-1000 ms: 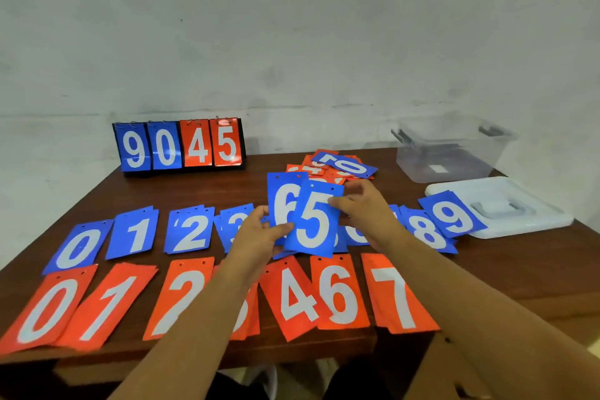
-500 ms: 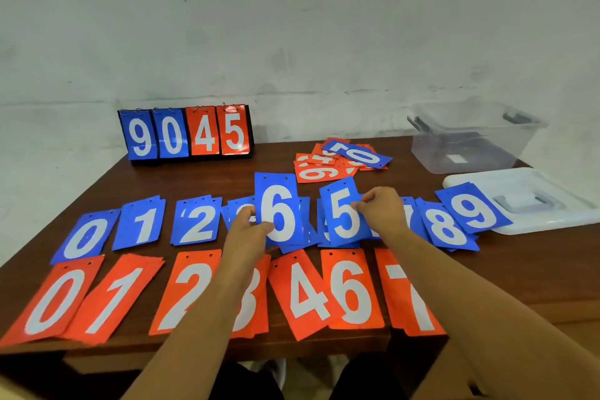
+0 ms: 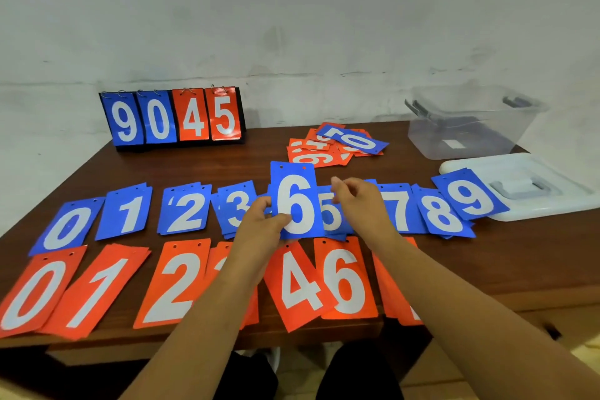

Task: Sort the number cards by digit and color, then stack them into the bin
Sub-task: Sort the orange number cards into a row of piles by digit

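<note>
Now the blue 6 card (image 3: 297, 204) is off the surface, held upright in the left hand (image 3: 259, 230), whose thumb and fingers pinch its lower left edge. It stands over the middle of the blue row, between the blue 3 (image 3: 237, 208) and the blue 5 (image 3: 329, 214), and covers part of the 5. The right hand (image 3: 363, 204) hovers just beside it above the 5, fingers loosely curled, with no card between them.

The blue row runs across the middle of the surface (image 3: 227, 162) from the left edge toward the right: blue 0 (image 3: 66, 227), blue 1 (image 3: 130, 211), blue 2 (image 3: 186, 209), then past the hands blue 7 (image 3: 401, 208), blue 8 (image 3: 441, 213) and blue 9 (image 3: 470, 196), the last three overlapping. Along the near edge lie orange 0 (image 3: 32, 294), orange 1 (image 3: 97, 289), orange 2 (image 3: 177, 282), orange 4 (image 3: 298, 282) and orange 6 (image 3: 345, 279); the forearms hide the digits of other orange cards.

A loose pile (image 3: 331, 146) of mixed cards sits near the far edge. The clear bin (image 3: 470, 127) stands at the far right corner, with its white lid (image 3: 519, 185) flat in front of it, the blue 9 overlapping the lid's rim. A flip scoreboard (image 3: 175, 117) reading 9045 stands toward the far left corner.
</note>
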The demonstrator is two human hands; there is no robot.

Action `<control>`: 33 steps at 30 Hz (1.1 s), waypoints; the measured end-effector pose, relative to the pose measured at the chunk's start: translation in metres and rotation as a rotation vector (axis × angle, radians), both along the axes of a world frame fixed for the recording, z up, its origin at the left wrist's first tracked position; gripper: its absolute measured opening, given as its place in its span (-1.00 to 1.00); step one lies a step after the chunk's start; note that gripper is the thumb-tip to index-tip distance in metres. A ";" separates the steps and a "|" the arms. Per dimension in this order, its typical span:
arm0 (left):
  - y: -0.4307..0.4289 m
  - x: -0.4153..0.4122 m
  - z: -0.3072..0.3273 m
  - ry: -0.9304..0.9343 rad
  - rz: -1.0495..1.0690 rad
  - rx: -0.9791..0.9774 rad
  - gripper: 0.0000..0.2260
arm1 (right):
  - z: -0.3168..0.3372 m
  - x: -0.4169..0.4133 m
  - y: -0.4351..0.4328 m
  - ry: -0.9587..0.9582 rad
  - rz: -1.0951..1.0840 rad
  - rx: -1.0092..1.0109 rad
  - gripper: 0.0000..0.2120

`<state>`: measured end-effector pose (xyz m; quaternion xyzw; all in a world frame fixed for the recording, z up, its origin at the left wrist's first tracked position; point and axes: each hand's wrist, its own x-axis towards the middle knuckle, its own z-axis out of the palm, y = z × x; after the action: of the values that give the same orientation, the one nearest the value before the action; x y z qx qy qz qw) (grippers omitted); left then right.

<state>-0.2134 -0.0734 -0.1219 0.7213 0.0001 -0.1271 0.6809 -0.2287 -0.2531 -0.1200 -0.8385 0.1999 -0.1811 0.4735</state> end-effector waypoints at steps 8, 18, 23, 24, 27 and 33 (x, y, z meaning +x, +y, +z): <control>-0.064 -0.005 0.007 -0.098 -0.226 0.117 -0.72 | 0.012 -0.042 -0.042 -0.008 -0.042 0.231 -0.88; -0.084 0.042 -0.014 -0.667 -0.531 1.036 -0.56 | -0.002 -0.034 -0.116 0.111 -0.322 -0.014 -0.81; -0.081 0.048 -0.022 -0.679 -0.553 1.144 -0.60 | -0.012 -0.009 -0.104 0.211 -0.235 -0.180 -0.71; -0.080 0.048 -0.024 -0.696 -0.534 1.142 -0.60 | -0.015 -0.006 -0.103 0.234 -0.238 -0.217 -0.70; -0.078 0.047 -0.031 -0.737 -0.486 1.120 -0.61 | -0.024 -0.001 -0.099 0.346 -0.234 -0.347 -0.81; -0.077 0.049 -0.031 -0.714 -0.477 1.068 -0.61 | -0.027 -0.005 -0.095 0.424 -0.211 -0.515 -0.80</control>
<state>-0.1643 -0.1508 -0.1527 0.9362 -0.3206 -0.0102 0.1434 -0.2336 -0.3481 -0.1470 -0.9242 0.3270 -0.0952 0.1730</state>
